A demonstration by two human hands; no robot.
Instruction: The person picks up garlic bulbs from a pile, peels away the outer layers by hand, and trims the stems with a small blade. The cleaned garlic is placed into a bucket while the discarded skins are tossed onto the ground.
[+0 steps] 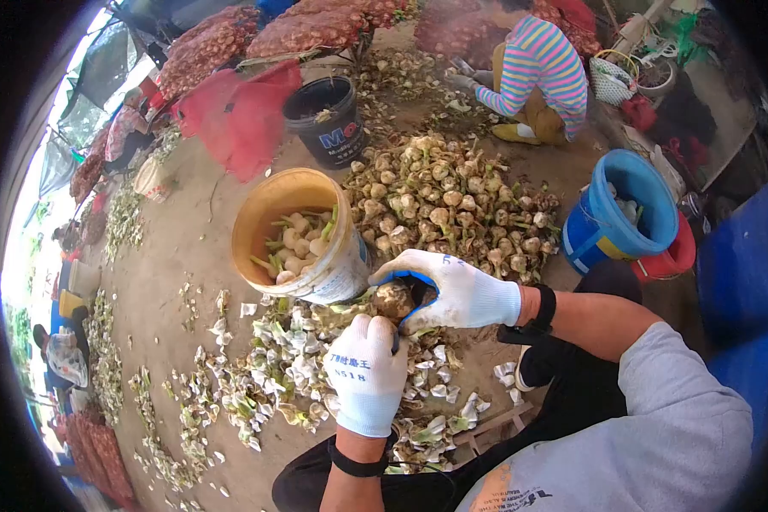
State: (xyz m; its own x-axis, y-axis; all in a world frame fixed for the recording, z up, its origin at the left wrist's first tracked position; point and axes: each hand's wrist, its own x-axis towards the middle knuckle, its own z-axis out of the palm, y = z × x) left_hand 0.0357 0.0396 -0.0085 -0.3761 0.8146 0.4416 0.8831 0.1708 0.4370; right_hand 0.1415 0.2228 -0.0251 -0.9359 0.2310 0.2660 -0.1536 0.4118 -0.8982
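Observation:
My right hand (462, 288), in a white glove with blue finger pads, curls around a brown, dirt-covered garlic bulb (393, 300). My left hand (369, 367), gloved the same way, is closed against the bulb's lower side; its fingertips are partly hidden. Just beyond my hands, a yellowish bucket (251, 224) holds pale, trimmed garlic bulbs (299, 243) with short green stems. A large heap of unpeeled garlic (452, 200) lies behind the right hand. Peeled skins and trimmings (290, 363) are scattered on the ground beneath and left of my hands.
A black bucket (326, 136) stands behind the yellowish one, beside red netting (235, 115). At right are a blue bucket (602, 218) and a red basin (676, 256). A co-worker in a striped top (542, 64) crouches at the back. Filled mesh sacks (205, 51) line the back left.

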